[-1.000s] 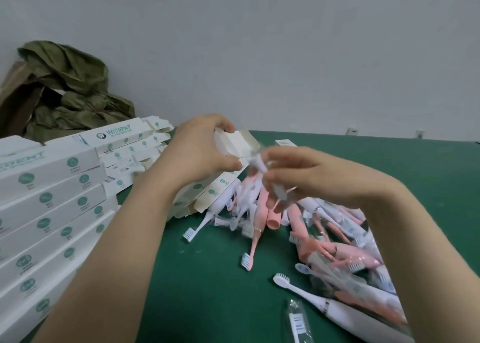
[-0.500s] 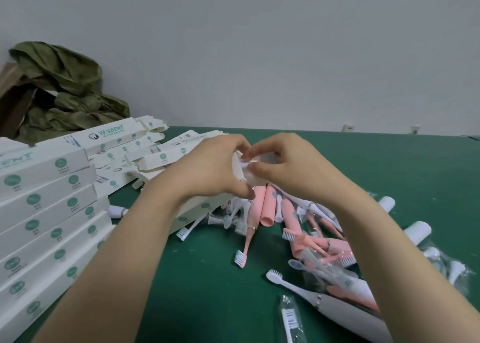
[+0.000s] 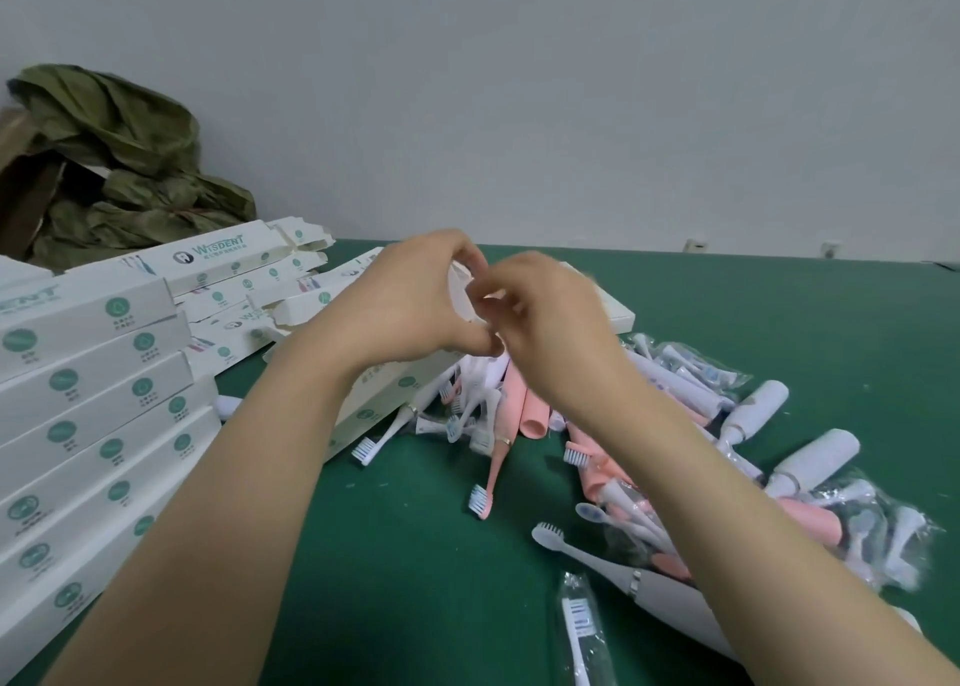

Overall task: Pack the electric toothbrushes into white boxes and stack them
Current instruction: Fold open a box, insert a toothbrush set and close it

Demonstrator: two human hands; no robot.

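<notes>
Both hands are together over the middle of the green felt-topped table (image 3: 415, 555). The left hand (image 3: 410, 311) grips the upper end of a long white cardboard toothbrush box with green round marks (image 3: 387, 399), fingers and thumb curled round it. The box slopes down-left under the left wrist, its low end at the edge of the toothbrush heap. The right hand (image 3: 556, 332) is touching the left at the box's top end, fingers curled in. It is motion-blurred, so I cannot tell if it pinches anything.

The heap of pink and white electric toothbrushes (image 3: 519, 410) lies loose on the table under and right of the hands, mixed with clear bags of spare brush heads (image 3: 883, 524). One white toothbrush (image 3: 623, 576) lies nearest the viewer, with a bagged brush head (image 3: 579, 623) just beside it.

At far left is a neat stack of closed white boxes (image 3: 93, 399). Behind it is a loose pile of open white boxes (image 3: 234, 280). A flat white box (image 3: 621, 316) lies just behind the right hand. A crumpled olive-green cloth (image 3: 114, 165) sits in the back left corner by the wall.
</notes>
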